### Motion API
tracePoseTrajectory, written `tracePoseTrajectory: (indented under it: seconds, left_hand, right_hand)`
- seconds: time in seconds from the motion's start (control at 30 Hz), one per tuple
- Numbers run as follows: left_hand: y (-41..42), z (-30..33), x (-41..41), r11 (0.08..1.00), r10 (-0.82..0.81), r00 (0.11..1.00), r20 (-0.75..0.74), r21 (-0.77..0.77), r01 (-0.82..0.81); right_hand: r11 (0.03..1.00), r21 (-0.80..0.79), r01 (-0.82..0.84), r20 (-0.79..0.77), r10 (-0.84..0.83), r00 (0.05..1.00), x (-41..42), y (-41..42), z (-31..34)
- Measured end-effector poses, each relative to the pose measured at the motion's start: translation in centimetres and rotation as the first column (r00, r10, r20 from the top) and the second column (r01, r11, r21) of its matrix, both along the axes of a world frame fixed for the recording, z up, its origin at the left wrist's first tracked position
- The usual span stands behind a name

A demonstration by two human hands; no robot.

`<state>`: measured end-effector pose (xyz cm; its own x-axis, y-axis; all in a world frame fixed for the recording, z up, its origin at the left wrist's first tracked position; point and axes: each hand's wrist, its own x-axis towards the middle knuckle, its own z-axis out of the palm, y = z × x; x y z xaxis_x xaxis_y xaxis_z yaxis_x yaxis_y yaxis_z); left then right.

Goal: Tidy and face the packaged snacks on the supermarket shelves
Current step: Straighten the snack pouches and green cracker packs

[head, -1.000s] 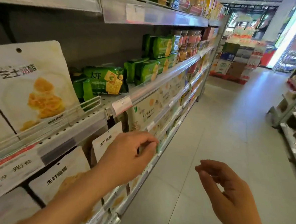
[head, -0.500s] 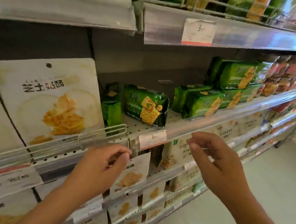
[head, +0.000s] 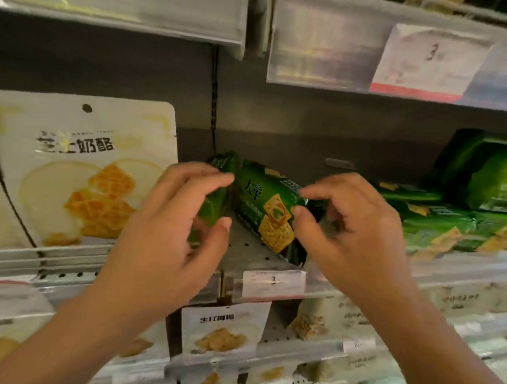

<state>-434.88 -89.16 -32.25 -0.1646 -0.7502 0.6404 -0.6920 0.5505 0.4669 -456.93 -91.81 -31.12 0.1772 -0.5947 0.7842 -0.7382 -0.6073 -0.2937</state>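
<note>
You were mid-straightening at frame centre: your left hand [head: 167, 216] held the edge-on green pack [head: 216, 201], your right hand [head: 354, 224] pinched the skewed cracker pack [head: 263, 207], which probably next needed squaring to the shelf [head: 251, 251] front.

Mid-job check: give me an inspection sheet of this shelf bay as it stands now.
Surface: perforated metal shelf, bare patch between the hands.
Job's things: green cracker pack lies askew; second green pack stands edge-on beside it; stacked green packs at right.
Clutter: nothing seen.
Grippers: left hand curls round the edge-on pack; right hand pinches the askew pack's end.
Cables: nothing seen.
Surroundings: white cheese cracker bag at left; price tag on the rail; white pouches below.
</note>
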Motion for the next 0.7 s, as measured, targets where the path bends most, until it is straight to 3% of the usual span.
tracePoseTrajectory:
  seconds: [0.1,0.2,0.27,0.47,0.7]
  left_hand:
    - [-0.7,-0.1,-1.5,0.965,0.245,0.960,0.135,0.058,-0.254]
    - [-0.8,-0.1,-3.1,0.925,0.352,0.920,0.169,0.084,-0.370]
    - [-1.3,-0.3,-3.7,0.898,0.413,0.896,0.166,0.088,-0.430]
    - [-1.3,-0.8,-4.7,0.828,0.515,0.825,0.234,0.115,-0.549]
    - [-1.8,-0.1,-4.4,0.840,0.502,0.829,0.245,0.088,-0.535]
  right_hand:
    - [0.986,0.163,0.016,-0.098,0.000,0.995,-0.7,-1.8,1.3]
    - [0.965,0.254,0.070,-0.307,0.011,0.952,-1.0,-3.2,1.6]
    - [0.962,0.270,0.046,-0.363,0.057,0.930,-1.0,-3.9,1.3]
    - [0.953,0.302,-0.020,-0.333,0.125,0.935,-1.6,-4.5,0.5]
    - [0.946,0.324,-0.005,-0.350,0.125,0.928,-1.5,-4.4,0.9]
